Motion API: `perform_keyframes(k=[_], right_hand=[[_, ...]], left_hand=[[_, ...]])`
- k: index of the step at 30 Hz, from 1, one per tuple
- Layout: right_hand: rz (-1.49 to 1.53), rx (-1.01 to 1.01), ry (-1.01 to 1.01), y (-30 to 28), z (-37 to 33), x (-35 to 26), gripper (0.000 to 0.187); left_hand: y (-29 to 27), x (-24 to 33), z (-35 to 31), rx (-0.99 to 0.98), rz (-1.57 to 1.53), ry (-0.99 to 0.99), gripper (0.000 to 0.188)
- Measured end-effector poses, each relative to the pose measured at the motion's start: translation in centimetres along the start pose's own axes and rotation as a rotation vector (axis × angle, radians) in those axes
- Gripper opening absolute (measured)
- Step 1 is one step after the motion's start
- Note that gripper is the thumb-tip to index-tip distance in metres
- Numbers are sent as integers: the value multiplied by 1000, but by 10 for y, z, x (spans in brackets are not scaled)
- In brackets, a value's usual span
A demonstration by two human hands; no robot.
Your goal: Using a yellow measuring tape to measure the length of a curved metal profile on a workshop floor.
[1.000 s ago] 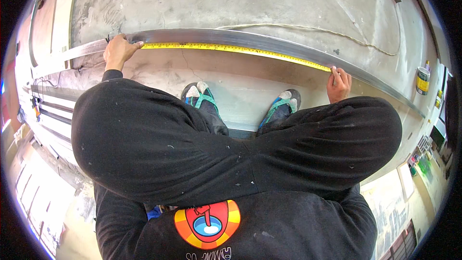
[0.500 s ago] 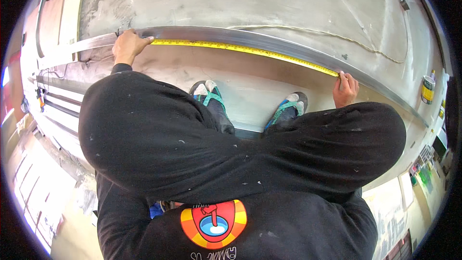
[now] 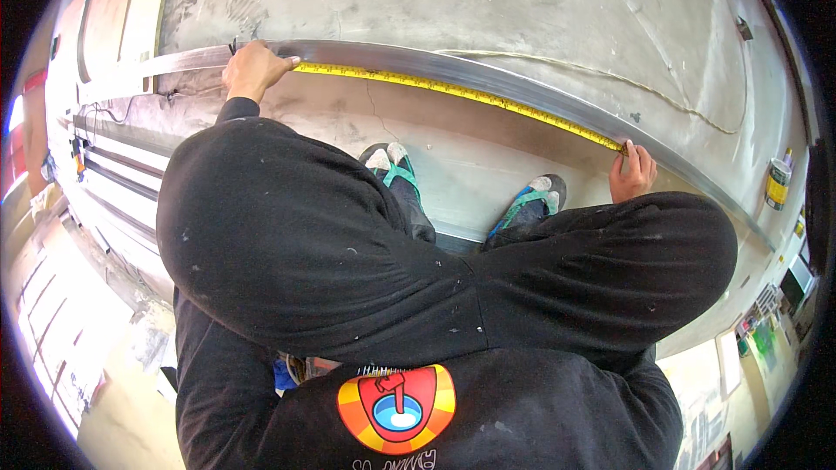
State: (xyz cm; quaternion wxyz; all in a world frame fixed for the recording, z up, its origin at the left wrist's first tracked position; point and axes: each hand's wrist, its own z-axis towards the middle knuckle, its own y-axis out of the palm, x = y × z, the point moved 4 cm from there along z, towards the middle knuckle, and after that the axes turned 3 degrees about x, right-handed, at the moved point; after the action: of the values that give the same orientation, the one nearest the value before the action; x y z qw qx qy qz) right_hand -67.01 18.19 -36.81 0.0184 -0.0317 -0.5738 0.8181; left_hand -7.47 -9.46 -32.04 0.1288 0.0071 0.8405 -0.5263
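A yellow measuring tape [image 3: 453, 91] is drawn out along the near edge of a long silvery metal bar [image 3: 409, 61]. At its left end my left hand [image 3: 254, 70] is closed over the bar and tape, thumb pointing along the blade. Small dark tips stick up behind those fingers; what they belong to is hidden. My right hand [image 3: 633, 172] pinches the other end of the tape with curled fingers, just on the near side of the bar. No tape case can be made out.
My shoes [image 3: 396, 165] stand on the floor between my knees and the bar. A pale cord [image 3: 601, 74] lies beyond the bar. Several long bars [image 3: 117, 165] lie at the left. A can with a yellow label [image 3: 777, 183] stands at the far right.
The whole view has shifted slightly, so hands, tape and bar appear a little further right. Both hands keep their hold, and the tape stays stretched along the bar.
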Motion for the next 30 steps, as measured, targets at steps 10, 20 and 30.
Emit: perform_keyframes(k=[10, 20, 30], right_hand=[[-10, -45, 21, -7, 4, 3, 38], [-84, -23, 135, -11, -3, 7, 39], [-93, 48, 458, -3, -23, 32, 52]], left_hand=[[-2, 3, 6, 47, 25, 35, 63], [2, 2, 3, 16, 10, 6, 61], [-2, 2, 3, -10, 5, -5, 58]])
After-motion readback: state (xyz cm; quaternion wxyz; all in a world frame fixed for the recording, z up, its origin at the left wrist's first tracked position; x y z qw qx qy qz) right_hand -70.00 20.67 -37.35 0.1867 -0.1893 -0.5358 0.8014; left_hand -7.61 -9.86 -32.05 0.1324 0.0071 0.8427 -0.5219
